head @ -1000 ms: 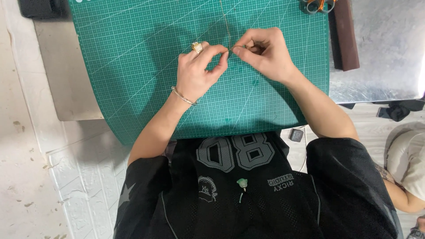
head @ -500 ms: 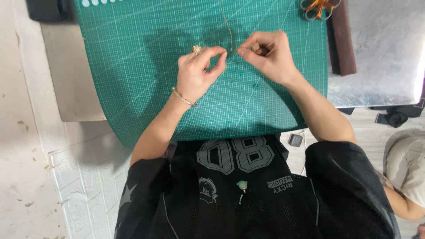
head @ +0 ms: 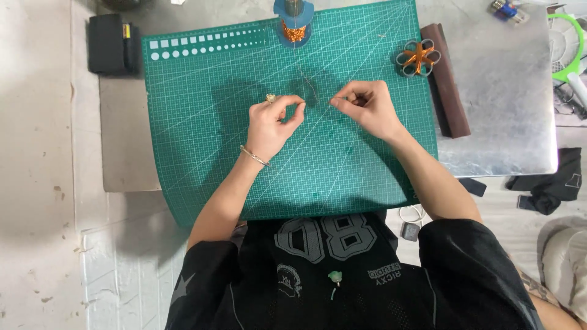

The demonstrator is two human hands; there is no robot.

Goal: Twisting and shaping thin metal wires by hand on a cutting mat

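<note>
On the far left of the table sits a black box (head: 110, 44), well apart from the work. The green cutting mat (head: 202, 146) covers most of the metal table (head: 507, 104), its near edge hanging over toward the person.

The left hand (head: 272, 122) is pinched shut, thumb and forefinger closed on one end of a thin wire (head: 310, 91) — so fine it barely shows against the mat. A bracelet (head: 255, 156) rings that wrist. The wire lies just above the middle of the mat, between the two hands; its long axis seems to run left to right from one pinch to the other, with a small loop rising toward the far side, though I cannot make out its exact shape.

The right hand (head: 370, 109) is pinched closed too, fingertips on the other end. I would judge the wire very light, pliant, easily kinked, slippery for bare fingers — best held near the ends with the tips.

At the far edge stands a blue spool (head: 294, 18) of copper-coloured wire. Farther right lies a flower-shaped wire piece (head: 418, 57), touching a dark brown roll (head: 448, 79).
</note>
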